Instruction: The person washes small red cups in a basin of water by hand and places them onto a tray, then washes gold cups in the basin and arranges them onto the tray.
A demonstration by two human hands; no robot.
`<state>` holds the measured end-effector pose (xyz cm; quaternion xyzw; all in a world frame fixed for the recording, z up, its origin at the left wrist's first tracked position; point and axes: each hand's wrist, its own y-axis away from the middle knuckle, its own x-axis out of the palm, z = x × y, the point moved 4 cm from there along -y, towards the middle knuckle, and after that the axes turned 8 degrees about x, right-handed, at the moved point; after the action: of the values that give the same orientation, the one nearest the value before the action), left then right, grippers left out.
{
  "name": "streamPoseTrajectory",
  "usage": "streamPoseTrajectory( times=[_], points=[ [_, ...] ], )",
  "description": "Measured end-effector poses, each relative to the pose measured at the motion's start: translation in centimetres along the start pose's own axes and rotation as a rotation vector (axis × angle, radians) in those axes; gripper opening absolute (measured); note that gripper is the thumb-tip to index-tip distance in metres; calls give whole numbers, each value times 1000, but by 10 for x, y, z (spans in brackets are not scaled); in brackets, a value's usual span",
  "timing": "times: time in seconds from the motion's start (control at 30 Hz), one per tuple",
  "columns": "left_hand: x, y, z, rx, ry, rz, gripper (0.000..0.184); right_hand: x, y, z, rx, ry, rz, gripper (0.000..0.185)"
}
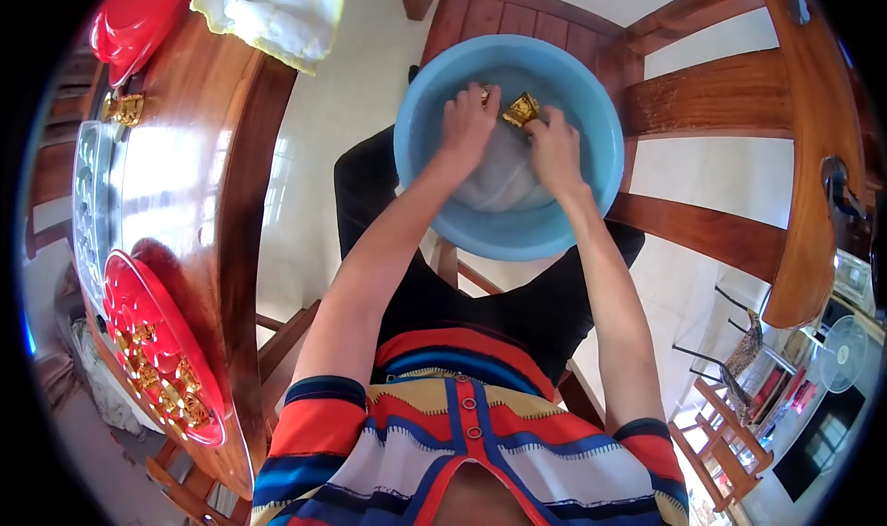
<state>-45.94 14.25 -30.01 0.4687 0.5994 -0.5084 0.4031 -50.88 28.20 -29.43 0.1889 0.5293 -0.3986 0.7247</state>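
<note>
A light-blue basin [601, 184] rests on a wooden chair seat, and both my hands are inside it. My left hand [467, 124] has its fingers bent around a small shiny gold piece [486, 93], mostly hidden by them. My right hand [556, 149] pinches the lower right edge of a larger, boxy gold piece [522, 108] with a patterned surface. Beneath the hands, the basin bottom looks whitish and cloudy; I cannot tell whether this is cloth or murky water.
On the wooden table [199, 120] at left lie a red round tray [125, 281] with several gold pieces, a clear plastic tray [88, 212], a red lid [139, 18], another gold piece [127, 109] and a yellow-edged white cloth [277, 13]. The chair's slatted back [711, 96] rises at right.
</note>
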Motion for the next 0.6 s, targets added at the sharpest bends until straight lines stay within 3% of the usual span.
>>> streamPoseTrajectory(
  times=[0.07,0.13,0.27,0.37,0.43,0.47,0.53,0.6],
  points=[
    [-5,2,1,-123,77,96,47,-3,0,0,41,14,20,26],
    [-8,6,5,-336,389,200,52,-3,-1,2,85,26,37,26],
    [-6,6,15,-336,616,96,52,2,-4,0,185,-30,135,23],
    [-16,5,15,-281,520,71,42,-2,-7,-5,247,-125,216,19],
    [-10,-1,22,-353,786,175,19,-10,-10,-3,240,-203,279,18],
    [-10,-5,29,-354,789,175,19,-15,-12,-4,274,-230,287,17],
    [-1,-3,42,-652,896,613,21,-16,-17,-10,308,-254,297,18],
    [-5,-3,43,-745,917,662,18,-18,-28,-21,275,-341,65,20]
  ],
)
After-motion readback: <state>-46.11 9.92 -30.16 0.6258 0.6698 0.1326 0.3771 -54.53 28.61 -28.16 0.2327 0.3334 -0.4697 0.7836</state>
